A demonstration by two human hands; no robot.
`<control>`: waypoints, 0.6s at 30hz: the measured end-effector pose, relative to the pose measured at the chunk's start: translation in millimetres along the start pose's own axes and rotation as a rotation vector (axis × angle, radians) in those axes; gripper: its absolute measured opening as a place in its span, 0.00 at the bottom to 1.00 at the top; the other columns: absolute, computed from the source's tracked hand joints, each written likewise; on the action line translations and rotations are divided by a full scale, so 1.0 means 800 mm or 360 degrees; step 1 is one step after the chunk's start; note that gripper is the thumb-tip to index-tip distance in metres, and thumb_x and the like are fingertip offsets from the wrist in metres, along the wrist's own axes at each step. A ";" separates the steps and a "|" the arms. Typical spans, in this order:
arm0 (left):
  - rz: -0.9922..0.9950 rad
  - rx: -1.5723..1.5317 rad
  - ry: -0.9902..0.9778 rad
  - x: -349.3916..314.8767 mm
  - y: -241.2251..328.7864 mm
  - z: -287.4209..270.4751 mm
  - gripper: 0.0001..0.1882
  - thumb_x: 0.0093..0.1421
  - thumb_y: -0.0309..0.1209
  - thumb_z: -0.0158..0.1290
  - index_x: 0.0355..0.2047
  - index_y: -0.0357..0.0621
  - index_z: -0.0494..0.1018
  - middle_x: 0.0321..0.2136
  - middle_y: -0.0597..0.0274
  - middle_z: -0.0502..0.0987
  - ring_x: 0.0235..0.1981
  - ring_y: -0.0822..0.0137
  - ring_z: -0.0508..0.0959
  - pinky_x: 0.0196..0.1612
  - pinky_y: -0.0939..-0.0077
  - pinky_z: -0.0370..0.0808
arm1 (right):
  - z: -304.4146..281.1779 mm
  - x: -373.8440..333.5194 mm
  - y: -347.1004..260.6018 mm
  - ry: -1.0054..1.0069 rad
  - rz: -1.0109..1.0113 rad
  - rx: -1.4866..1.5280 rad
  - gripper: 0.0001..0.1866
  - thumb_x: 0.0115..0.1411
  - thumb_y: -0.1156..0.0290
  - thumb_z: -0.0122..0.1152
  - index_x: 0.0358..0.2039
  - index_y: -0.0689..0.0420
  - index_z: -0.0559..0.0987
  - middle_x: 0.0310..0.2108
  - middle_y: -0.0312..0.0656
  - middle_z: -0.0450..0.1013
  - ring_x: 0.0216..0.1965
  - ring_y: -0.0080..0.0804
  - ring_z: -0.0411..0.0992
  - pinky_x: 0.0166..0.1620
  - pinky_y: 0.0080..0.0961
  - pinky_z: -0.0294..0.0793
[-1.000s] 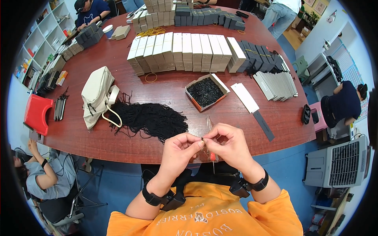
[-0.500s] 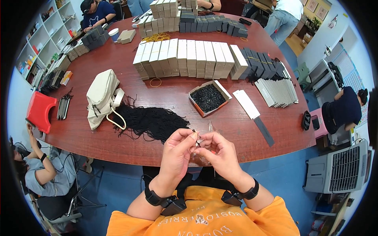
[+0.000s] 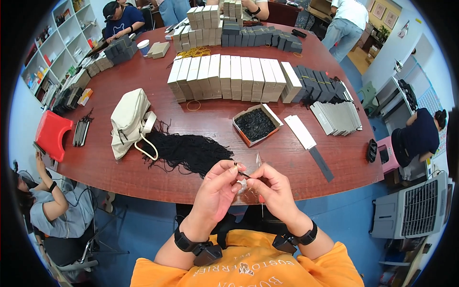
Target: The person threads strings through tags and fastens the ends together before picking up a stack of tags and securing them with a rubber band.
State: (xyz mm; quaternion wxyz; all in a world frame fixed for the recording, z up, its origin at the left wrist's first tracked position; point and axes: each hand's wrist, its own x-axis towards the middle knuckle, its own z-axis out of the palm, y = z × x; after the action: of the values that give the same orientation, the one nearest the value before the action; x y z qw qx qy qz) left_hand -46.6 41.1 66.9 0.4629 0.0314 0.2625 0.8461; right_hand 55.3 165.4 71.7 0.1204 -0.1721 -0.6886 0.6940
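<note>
L hand [image 3: 217,186] & R hand [image 3: 268,184] both pinching thin black cord [image 3: 242,174], long axis left-right, over table edge [image 3: 143,189]

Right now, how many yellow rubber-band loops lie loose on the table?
2: one rubber band before the white box row, a tangled pile behind it. More may be hidden.

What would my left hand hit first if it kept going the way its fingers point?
Probably the right hand: the left hand points its fingers right and slightly up, at the small dark piece pinched between both. Depth is hard to judge here.
</note>
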 end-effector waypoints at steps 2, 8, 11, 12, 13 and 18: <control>0.0072 0.0083 -0.0027 -0.001 0.001 -0.001 0.03 0.59 0.25 0.51 0.35 0.43 0.72 0.33 0.64 0.76 0.31 0.76 0.72 0.31 0.85 0.66 | -0.001 0.000 -0.009 0.0070 -0.0028 -0.0109 0.02 0.57 0.78 0.58 0.29 0.61 0.73 0.25 0.32 0.71 0.28 0.12 0.66 0.31 0.12 0.66; 0.0066 0.0118 -0.0280 -0.004 0.002 0.000 0.04 0.59 0.24 0.51 0.35 0.43 0.72 0.30 0.64 0.76 0.30 0.77 0.71 0.31 0.86 0.66 | -0.007 0.005 -0.014 0.0078 -0.0339 -0.0044 0.03 0.55 0.79 0.59 0.30 0.61 0.74 0.25 0.32 0.71 0.28 0.13 0.66 0.31 0.12 0.66; 0.0054 0.0103 -0.0212 -0.007 0.004 0.002 0.04 0.60 0.24 0.50 0.35 0.44 0.73 0.32 0.62 0.76 0.30 0.78 0.71 0.29 0.88 0.65 | -0.012 0.003 -0.020 0.0074 -0.0341 -0.0213 0.02 0.57 0.79 0.57 0.31 0.61 0.73 0.28 0.31 0.69 0.32 0.13 0.65 0.35 0.12 0.66; 0.0022 0.0088 -0.0161 -0.007 0.005 0.005 0.04 0.60 0.24 0.50 0.36 0.44 0.73 0.32 0.61 0.76 0.30 0.78 0.72 0.28 0.89 0.65 | -0.013 0.002 -0.021 0.0078 -0.0347 -0.0215 0.02 0.57 0.79 0.57 0.31 0.61 0.73 0.28 0.31 0.69 0.32 0.13 0.65 0.35 0.12 0.66; -0.0012 0.0072 -0.0109 -0.008 0.006 0.007 0.05 0.60 0.24 0.50 0.36 0.44 0.73 0.32 0.60 0.76 0.30 0.78 0.72 0.27 0.90 0.64 | -0.015 0.002 -0.022 0.0066 -0.0323 -0.0264 0.03 0.57 0.79 0.57 0.31 0.61 0.73 0.28 0.31 0.69 0.32 0.12 0.65 0.35 0.12 0.66; -0.0093 0.0308 -0.0163 -0.008 0.013 -0.004 0.04 0.59 0.24 0.51 0.35 0.42 0.73 0.31 0.61 0.77 0.28 0.79 0.73 0.24 0.91 0.63 | -0.019 0.008 -0.048 0.0069 -0.0544 -0.0686 0.04 0.52 0.79 0.59 0.29 0.61 0.73 0.25 0.38 0.69 0.25 0.26 0.67 0.30 0.22 0.67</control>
State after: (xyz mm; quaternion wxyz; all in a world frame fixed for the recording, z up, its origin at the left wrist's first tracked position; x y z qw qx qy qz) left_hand -51.5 30.0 70.6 0.4949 0.1114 0.3198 0.8002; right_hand 53.3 182.9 109.7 0.2111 -0.0900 -0.8368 0.4972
